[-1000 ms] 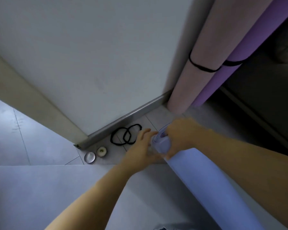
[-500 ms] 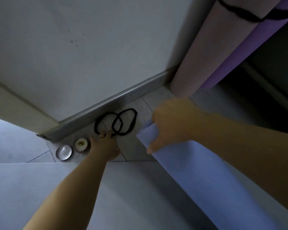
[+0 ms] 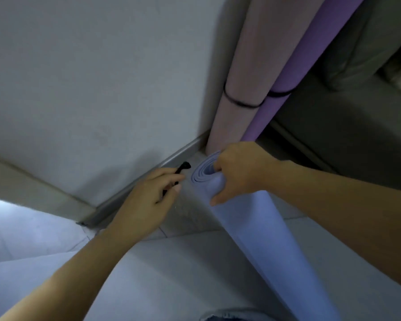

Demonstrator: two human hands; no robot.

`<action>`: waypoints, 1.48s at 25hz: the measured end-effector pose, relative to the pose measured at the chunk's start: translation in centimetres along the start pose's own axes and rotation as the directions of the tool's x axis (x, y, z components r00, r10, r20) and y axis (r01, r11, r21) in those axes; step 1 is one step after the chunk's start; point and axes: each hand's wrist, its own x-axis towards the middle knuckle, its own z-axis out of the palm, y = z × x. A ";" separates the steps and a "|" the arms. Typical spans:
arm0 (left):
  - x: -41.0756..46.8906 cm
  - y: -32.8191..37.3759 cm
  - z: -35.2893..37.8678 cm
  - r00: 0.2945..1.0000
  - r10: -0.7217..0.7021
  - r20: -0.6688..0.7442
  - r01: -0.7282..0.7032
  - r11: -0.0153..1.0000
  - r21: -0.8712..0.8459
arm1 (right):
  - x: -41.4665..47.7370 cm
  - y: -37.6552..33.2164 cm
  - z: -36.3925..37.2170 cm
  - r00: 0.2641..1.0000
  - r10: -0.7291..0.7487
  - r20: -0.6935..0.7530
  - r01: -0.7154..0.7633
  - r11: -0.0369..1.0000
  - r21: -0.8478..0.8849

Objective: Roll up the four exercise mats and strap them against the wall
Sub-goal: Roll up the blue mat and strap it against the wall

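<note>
**Strap picked up, third mat about to be bound**

A moment ago the left hand point(image 3: 148, 200) was down on the floor, reaching for two black loops by the skirting. Now it has come up with a black strap point(image 3: 183, 167) pinched between thumb and fingers, just to the left of the blue mat point(image 3: 252, 228) and level with its open end. I can no longer see the second loop; the hand may be hiding it.

The right hand point(image 3: 241, 172) has not let go. It is clamped round the top of the blue mat, fingertips tucked into the spiral, which keeps the roll tight. The blue mat slants up from the floor, its upper end close to the skirting.

Just beyond the blue mat, a pink mat point(image 3: 245, 77) and a purple mat point(image 3: 294, 72) stand rolled against the wall point(image 3: 90, 77), each ringed by a black band point(image 3: 241, 104).

So I'd say two are done and this is the third. The next job looks like slipping the strap over the blue mat's end, which needs the right hand to shift without letting the roll spring loose. The pale sheet point(image 3: 160, 274) lying flat to the left of the blue mat is probably the fourth.
</note>
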 end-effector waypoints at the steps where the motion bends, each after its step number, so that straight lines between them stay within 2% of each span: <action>1: 0.7 3.5 -1.9 0.996 0.084 -0.024 -0.085 0.996 -0.029 | -1.7 0.9 -2.7 0.997 0.005 -0.081 -0.003 1.000 0.023; 3: 2.1 10.2 -5.4 0.969 0.241 -0.060 -0.244 0.968 -0.049 | -5.6 1.9 -8.2 0.963 0.025 -0.269 -0.008 0.998 0.067; 5: 2.9 16.0 -8.2 0.926 0.367 -0.087 -0.368 0.930 0.008 | -9.1 2.0 -12.3 0.891 0.032 -0.453 0.011 0.996 0.092; 7: 3.0 19.8 -9.3 0.889 0.449 -0.091 -0.442 0.893 0.087 | -11.4 1.5 -13.7 0.825 0.053 -0.563 0.023 0.992 0.127; 10: 1.0 22.0 -8.9 0.884 0.467 -0.031 -0.464 0.883 0.078 | -13.4 -0.3 -12.6 0.793 0.090 -0.603 0.018 0.985 0.170; 14: -4.2 21.8 -6.5 0.900 0.434 0.034 -0.435 0.895 0.104 | -16.4 -3.8 -8.4 0.727 0.079 -0.682 0.086 0.975 0.206; 17: -8.5 21.5 -4.2 0.907 0.421 -0.017 -0.419 0.904 0.083 | -19.0 -6.6 -5.7 0.641 0.084 -0.763 0.068 0.984 0.165; 19: -10.3 22.0 -3.1 0.906 0.418 -0.073 -0.419 0.908 0.001 | -20.6 -7.6 -5.0 0.624 0.134 -0.769 0.028 0.981 0.194; 21: -12.7 22.7 -1.6 0.894 0.433 -0.118 -0.439 0.898 -0.025 | -23.1 -8.8 -3.9 0.617 0.207 -0.759 -0.008 0.966 0.257; 23: -15.4 23.2 0.0 0.871 0.474 -0.130 -0.477 0.879 0.003 | -25.8 -10.1 -2.1 0.577 0.242 -0.780 -0.032 0.961 0.274; 26: -18.2 23.5 2.1 0.796 0.601 -0.072 -0.589 0.797 0.135 | -29.0 -11.7 0.3 0.522 0.260 -0.812 -0.069 0.962 0.264; 28: -19.0 23.5 3.1 0.760 0.647 -0.063 -0.626 0.754 0.201 | -30.5 -12.5 0.9 0.536 0.319 -0.782 -0.098 0.943 0.318; 30: -19.8 24.0 3.7 0.753 0.653 -0.075 -0.629 0.749 0.207 | -31.8 -13.0 1.2 0.580 0.370 -0.726 -0.130 0.921 0.366; 33: -20.6 24.7 3.9 0.756 0.653 -0.046 -0.626 0.742 0.241 | -32.8 -13.2 1.3 0.629 0.357 -0.690 -0.161 0.929 0.334; 37: -20.8 25.2 3.9 0.770 0.637 -0.047 -0.612 0.757 0.230 | -33.1 -13.5 1.3 0.642 0.359 -0.677 -0.164 0.928 0.336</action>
